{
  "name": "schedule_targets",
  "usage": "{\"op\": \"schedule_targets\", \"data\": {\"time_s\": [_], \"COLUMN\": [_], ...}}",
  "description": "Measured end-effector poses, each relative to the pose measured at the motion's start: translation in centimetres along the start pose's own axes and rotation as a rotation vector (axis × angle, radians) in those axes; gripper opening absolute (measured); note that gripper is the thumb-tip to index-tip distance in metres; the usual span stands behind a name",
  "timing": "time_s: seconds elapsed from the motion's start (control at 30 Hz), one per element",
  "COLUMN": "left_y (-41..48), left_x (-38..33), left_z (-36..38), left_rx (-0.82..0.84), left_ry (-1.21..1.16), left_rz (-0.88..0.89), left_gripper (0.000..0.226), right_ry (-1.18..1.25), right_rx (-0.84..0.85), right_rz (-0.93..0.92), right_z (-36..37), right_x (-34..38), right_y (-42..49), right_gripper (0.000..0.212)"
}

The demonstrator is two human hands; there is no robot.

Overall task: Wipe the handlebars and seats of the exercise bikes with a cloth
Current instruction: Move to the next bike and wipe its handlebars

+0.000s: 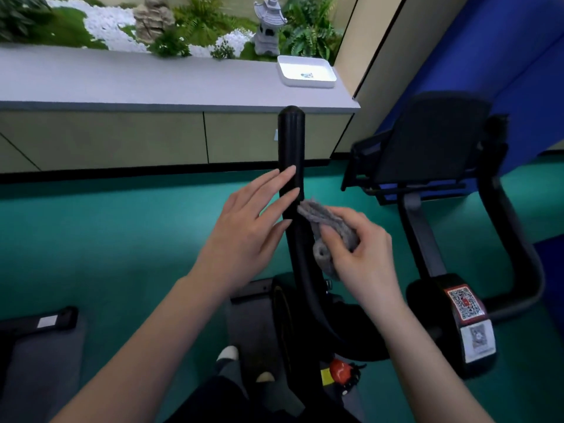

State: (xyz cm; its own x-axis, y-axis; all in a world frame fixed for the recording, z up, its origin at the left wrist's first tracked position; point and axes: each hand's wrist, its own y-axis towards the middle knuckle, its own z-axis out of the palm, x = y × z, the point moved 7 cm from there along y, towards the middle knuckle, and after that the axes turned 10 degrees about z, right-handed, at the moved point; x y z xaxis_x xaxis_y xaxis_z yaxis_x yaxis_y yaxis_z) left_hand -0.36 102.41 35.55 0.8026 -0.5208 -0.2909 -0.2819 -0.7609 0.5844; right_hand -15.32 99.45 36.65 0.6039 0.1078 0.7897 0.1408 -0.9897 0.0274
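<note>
A black handlebar grip [291,138] of the exercise bike rises upright in the middle of the view. My left hand [250,227] is flat with fingers apart, its fingertips resting on the left side of the bar. My right hand [363,254] holds a bunched grey cloth [326,227], which presses against the right side of the same bar just below my left fingertips. The bike's black console [427,141] and its other handlebar [512,233] are to the right. No seat is in view.
A grey counter [152,77] with a white tray [306,71] runs along the back, above beige cabinet doors. Behind it are plants and a stone lantern [270,25]. Teal floor [91,239] lies below. Another machine's base [39,325] is at the lower left.
</note>
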Motion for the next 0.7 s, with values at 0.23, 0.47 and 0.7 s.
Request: {"op": "schedule_targets", "data": {"time_s": [0.23,0.47,0.7], "left_y": [-0.1,-0.1,-0.1], "left_x": [0.2,0.3,0.0], "left_z": [0.3,0.2,0.2], "left_rx": [0.004,-0.017,-0.024], "left_ry": [-0.020,-0.031,-0.030], "left_rz": [-0.015,-0.010,-0.022], "left_gripper": [0.038,0.038,0.038], "right_ry": [0.124,0.098,0.018], "right_rx": [0.027,0.120,0.284], "right_rz": [0.107,0.149,0.108], "right_z": [-1.9,1.7,-1.6], "right_x": [-1.4,-1.3,-3.6], "right_y": [0.9,1.8,-2.4], "right_gripper": [0.022,0.014,0.011]}}
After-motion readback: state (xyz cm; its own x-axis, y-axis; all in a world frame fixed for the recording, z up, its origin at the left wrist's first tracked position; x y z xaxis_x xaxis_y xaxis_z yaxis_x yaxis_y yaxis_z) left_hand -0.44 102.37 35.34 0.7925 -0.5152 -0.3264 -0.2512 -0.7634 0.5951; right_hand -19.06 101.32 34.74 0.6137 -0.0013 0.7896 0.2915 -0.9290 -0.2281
